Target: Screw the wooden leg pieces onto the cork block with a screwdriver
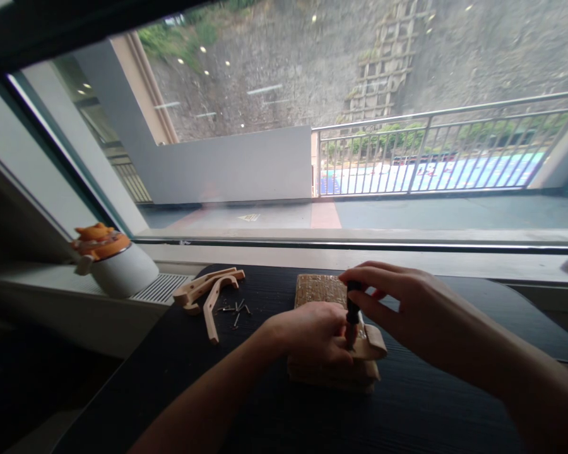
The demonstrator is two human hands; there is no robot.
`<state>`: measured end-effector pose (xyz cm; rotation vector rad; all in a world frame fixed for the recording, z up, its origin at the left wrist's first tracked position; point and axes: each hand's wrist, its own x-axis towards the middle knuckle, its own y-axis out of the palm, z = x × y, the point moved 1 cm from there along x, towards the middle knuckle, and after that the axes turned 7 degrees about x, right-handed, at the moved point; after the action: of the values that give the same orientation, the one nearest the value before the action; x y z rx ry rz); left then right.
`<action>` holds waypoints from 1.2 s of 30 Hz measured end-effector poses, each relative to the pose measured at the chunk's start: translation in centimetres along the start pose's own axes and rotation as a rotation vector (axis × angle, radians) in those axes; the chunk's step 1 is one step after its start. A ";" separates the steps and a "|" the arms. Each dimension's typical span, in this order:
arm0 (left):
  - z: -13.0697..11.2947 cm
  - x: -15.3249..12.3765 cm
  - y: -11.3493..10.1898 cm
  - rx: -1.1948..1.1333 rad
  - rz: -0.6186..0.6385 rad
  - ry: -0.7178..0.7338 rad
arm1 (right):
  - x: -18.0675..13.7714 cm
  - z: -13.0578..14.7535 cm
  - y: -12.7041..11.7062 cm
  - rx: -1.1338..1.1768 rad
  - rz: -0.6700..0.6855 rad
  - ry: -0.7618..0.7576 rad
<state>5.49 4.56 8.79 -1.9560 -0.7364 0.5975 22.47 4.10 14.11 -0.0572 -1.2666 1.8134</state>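
A screwdriver [353,312] with a dark handle stands nearly upright, its lower end over a pale wooden piece [373,343]. The fingers of my right hand [407,299] are closed around the top of its handle. My left hand [317,331] is closed and presses on the wooden piece, beside the screwdriver's lower end; part of its grip is hidden. Beneath both lies a tan, wrapped block [319,287] that looks woven on top. The screwdriver's tip and whatever it touches are too small to make out.
Several curved wooden parts with holes [213,296] lie at the left of the black table [170,391]. Several loose screws [237,309] are scattered beside them. A white container with an orange animal-shaped lid [123,268] stands on the sill. The window [265,157] borders the table's far side.
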 end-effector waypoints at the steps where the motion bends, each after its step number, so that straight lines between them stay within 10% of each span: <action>1: 0.0 0.0 0.0 0.002 -0.004 0.005 | 0.0 0.0 0.0 0.012 -0.001 -0.005; 36: -0.1 0.0 -0.1 0.024 0.021 -0.013 | 0.0 0.0 -0.2 0.046 -0.001 0.012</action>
<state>5.50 4.53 8.96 -1.9415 -0.7148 0.6293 22.59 4.12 14.21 -0.0419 -1.2163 1.8381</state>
